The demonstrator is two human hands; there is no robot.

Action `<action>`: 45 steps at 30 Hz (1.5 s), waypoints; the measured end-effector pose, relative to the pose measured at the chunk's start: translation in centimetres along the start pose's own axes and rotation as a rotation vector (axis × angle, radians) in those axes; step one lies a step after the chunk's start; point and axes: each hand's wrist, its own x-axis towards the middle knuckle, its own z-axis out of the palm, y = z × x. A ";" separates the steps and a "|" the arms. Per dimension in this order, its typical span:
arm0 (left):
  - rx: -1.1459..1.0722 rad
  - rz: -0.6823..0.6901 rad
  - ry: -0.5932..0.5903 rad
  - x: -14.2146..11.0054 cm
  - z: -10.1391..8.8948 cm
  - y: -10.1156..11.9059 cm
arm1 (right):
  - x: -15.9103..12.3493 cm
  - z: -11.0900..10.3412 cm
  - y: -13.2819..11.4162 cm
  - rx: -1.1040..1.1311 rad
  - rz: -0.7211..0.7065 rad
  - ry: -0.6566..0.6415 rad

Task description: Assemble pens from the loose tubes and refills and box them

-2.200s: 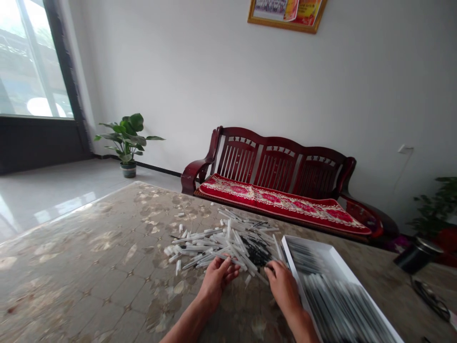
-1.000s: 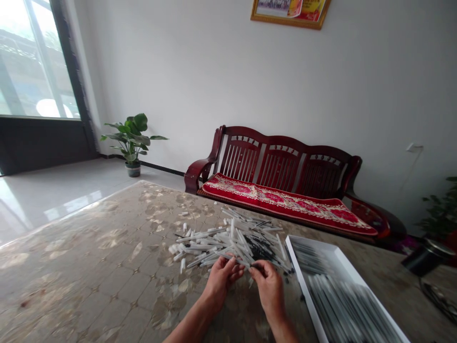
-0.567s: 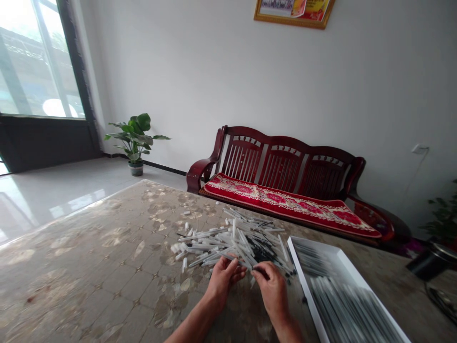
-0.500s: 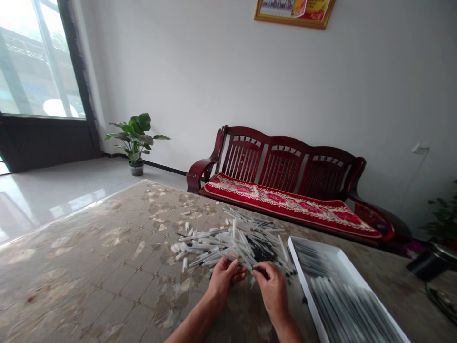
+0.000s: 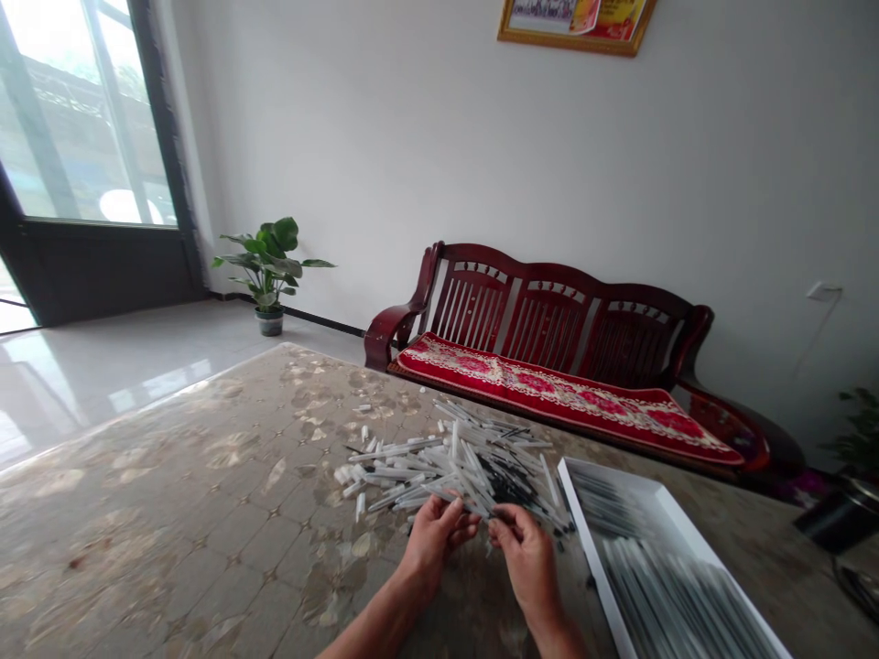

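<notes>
My left hand (image 5: 429, 542) pinches a slim translucent pen (image 5: 472, 508) between thumb and fingers, just in front of a loose pile. At the pen's right end, the closed fingertips of my right hand (image 5: 527, 556) grip its dark tip; they partly hide what exactly is there. Beyond both hands lies the heap of white and clear pen parts (image 5: 405, 458), with black pieces (image 5: 512, 478) mixed in on its right side. To the right of my right hand, a white open box (image 5: 594, 572) holds rows of similar pens (image 5: 677, 586).
The patterned tablecloth (image 5: 206, 540) covers the table. A few loose caps (image 5: 364, 407) lie left of the heap. Past the far edge stands a dark red wooden bench (image 5: 549, 311). A black container (image 5: 834, 522) is at the far right, a potted plant (image 5: 275, 261) at the back left.
The whole view has shifted slightly, so everything sits a bit further right. Both hands stay at the pen, with my right fingers closed a little differently around its dark end.
</notes>
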 end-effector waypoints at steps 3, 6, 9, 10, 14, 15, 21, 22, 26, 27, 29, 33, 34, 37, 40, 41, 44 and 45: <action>0.029 0.051 -0.004 0.0 -0.1 -0.2 | 0.0 0.0 -0.4 -0.147 -0.060 0.008; 0.067 0.087 -0.030 0.0 -0.2 -0.4 | -0.1 0.2 -0.6 -0.271 -0.122 0.050; 0.102 0.098 -0.037 0.0 -0.3 -0.5 | -0.4 0.5 -0.4 -0.279 -0.062 0.031; 0.109 0.099 -0.033 0.0 -0.4 -0.5 | -0.5 0.6 -0.3 -0.258 -0.031 0.015; 0.108 0.091 -0.029 0.1 -0.4 -0.5 | -0.8 0.5 -0.4 -0.168 -0.020 -0.035; 0.105 0.085 -0.033 0.1 -0.4 -0.5 | -0.9 0.4 -0.5 -0.161 -0.039 -0.039; 0.134 0.081 -0.049 -0.1 -0.2 -0.5 | -1.0 0.4 -0.7 -0.162 0.033 -0.047; 0.137 0.083 -0.043 -0.2 -0.2 -0.5 | -1.0 0.4 -0.7 -0.146 0.036 -0.050; 0.140 0.092 -0.042 -0.2 -0.1 -0.4 | -1.0 0.3 -0.5 -0.105 -0.010 -0.038; 0.146 0.092 -0.047 -0.2 -0.1 -0.4 | -1.0 0.4 -0.4 -0.104 0.000 -0.034; 0.162 0.091 -0.056 -0.2 -0.1 -0.5 | -1.1 0.4 -0.2 -0.095 0.056 -0.039; 0.168 0.089 -0.044 -0.1 -0.2 -0.6 | -1.3 0.5 0.0 -0.083 0.081 -0.053; 0.165 0.087 -0.041 -0.1 -0.2 -0.6 | -1.3 0.5 0.0 -0.089 0.057 -0.046; 0.167 0.083 -0.050 -0.2 -0.2 -0.6 | -1.3 0.5 0.0 -0.082 0.054 -0.028; 0.181 0.091 -0.051 -0.3 -0.1 -0.5 | -1.3 0.6 0.1 -0.034 0.139 -0.030; 0.182 0.094 -0.044 -0.3 -0.1 -0.5 | -1.3 0.6 0.1 -0.026 0.143 -0.032; 0.176 0.096 -0.034 -0.4 -0.1 -0.5 | -1.2 0.7 0.3 -0.043 0.092 -0.027; 0.176 0.095 -0.038 -0.4 -0.1 -0.5 | -1.2 0.7 0.3 -0.045 0.094 -0.028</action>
